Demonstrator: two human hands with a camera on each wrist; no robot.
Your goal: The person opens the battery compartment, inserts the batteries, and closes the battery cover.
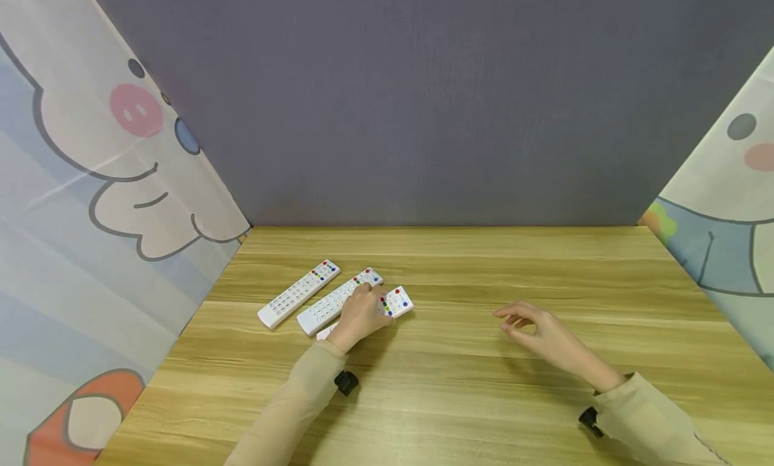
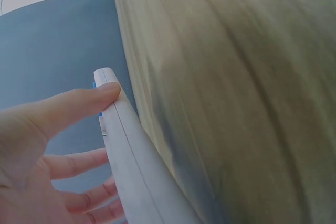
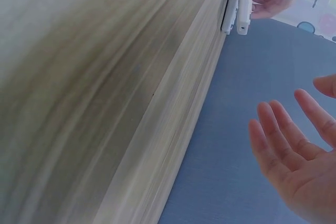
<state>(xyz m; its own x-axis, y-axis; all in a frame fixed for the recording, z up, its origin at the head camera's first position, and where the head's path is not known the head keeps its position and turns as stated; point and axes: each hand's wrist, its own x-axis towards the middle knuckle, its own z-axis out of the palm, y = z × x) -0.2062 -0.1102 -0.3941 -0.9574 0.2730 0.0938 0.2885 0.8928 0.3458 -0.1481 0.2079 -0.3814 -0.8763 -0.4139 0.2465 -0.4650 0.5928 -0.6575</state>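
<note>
My left hand [image 1: 361,313] grips a white remote control [image 1: 400,301] with colored buttons, thumb along one long edge and fingers at the other side. In the left wrist view the plain side of this remote [image 2: 137,169] faces the camera, tilted close over the wood. The hand covers its middle part in the head view. Just left of it lies a second white remote [image 1: 323,311], partly behind the fingers, and farther left a third remote [image 1: 299,295], parallel to it. My right hand [image 1: 539,330] hovers over the right part of the table, fingers loosely bent, holding nothing.
The wooden table [image 1: 459,399] meets a dark grey panel [image 1: 435,110] along its back edge. Cartoon-printed cloths hang at the left [image 1: 66,204] and right sides. A small black device [image 1: 347,383] sits at the left wrist, another [image 1: 590,422] at the right.
</note>
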